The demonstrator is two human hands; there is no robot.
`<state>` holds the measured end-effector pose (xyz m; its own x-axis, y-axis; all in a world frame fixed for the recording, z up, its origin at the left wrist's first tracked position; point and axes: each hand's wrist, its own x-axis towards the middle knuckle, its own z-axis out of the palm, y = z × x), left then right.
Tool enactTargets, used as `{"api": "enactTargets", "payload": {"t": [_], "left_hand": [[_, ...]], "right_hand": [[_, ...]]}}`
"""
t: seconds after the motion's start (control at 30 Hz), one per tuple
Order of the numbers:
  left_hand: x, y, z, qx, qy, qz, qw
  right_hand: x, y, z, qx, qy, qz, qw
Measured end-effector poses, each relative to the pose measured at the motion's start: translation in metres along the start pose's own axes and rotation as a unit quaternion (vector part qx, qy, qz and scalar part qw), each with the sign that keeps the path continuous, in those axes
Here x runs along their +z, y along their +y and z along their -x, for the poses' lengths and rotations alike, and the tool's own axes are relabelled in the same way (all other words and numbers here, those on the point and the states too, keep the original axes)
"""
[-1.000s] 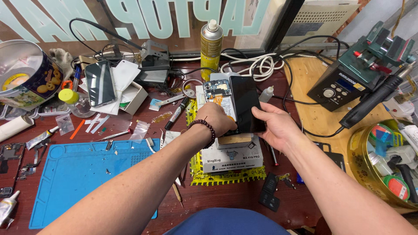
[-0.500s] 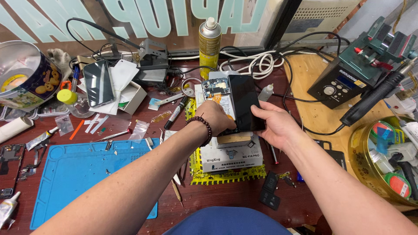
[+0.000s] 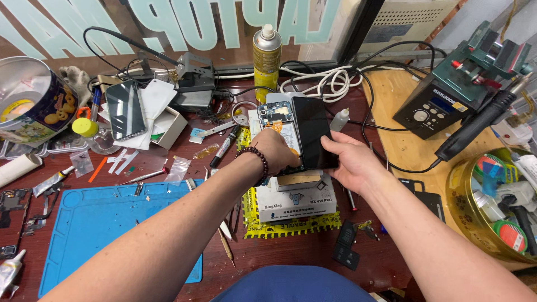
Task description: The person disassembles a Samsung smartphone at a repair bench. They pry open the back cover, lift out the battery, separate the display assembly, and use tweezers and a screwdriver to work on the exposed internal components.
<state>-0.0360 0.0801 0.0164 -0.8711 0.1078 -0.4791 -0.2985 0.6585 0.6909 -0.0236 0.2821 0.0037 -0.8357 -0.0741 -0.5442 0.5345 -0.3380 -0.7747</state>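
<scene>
Left hand (image 3: 274, 154) and right hand (image 3: 348, 162) both clamped on opened phone (image 3: 305, 131); long axis runs near-to-far, black screen right, over white box (image 3: 296, 201) on worktop (image 3: 168, 168).

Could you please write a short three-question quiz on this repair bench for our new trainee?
1. True or false: the black phone screen is lifted by the right hand.
2. Which hand wears the bead bracelet?
3. The blue mat lies: A) left of the arms, B) right of them.

Key: 1 true; 2 the left hand; 3 A.
</scene>
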Motion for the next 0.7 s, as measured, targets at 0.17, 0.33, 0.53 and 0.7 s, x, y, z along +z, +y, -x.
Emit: {"api": "enactTargets", "payload": {"t": [0.17, 0.33, 0.53, 0.7], "left_hand": [[0.001, -0.002, 0.001, 0.001, 0.0, 0.024, 1.0], [0.003, -0.002, 0.002, 0.01, 0.01, 0.045, 0.999], [-0.005, -0.021, 0.007, 0.082, 0.151, 0.032, 0.985], [-0.032, -0.038, -0.01, -0.042, 0.185, 0.21, 0.959]], "right_hand": [[0.001, -0.002, 0.002, 0.011, -0.005, 0.012, 1.0], [0.006, -0.006, 0.007, -0.014, -0.003, 0.044, 0.999], [0.009, -0.006, 0.013, -0.052, 0.04, 0.095, 0.993], [0.012, -0.005, 0.01, -0.072, 0.022, 0.104, 0.992]]}}
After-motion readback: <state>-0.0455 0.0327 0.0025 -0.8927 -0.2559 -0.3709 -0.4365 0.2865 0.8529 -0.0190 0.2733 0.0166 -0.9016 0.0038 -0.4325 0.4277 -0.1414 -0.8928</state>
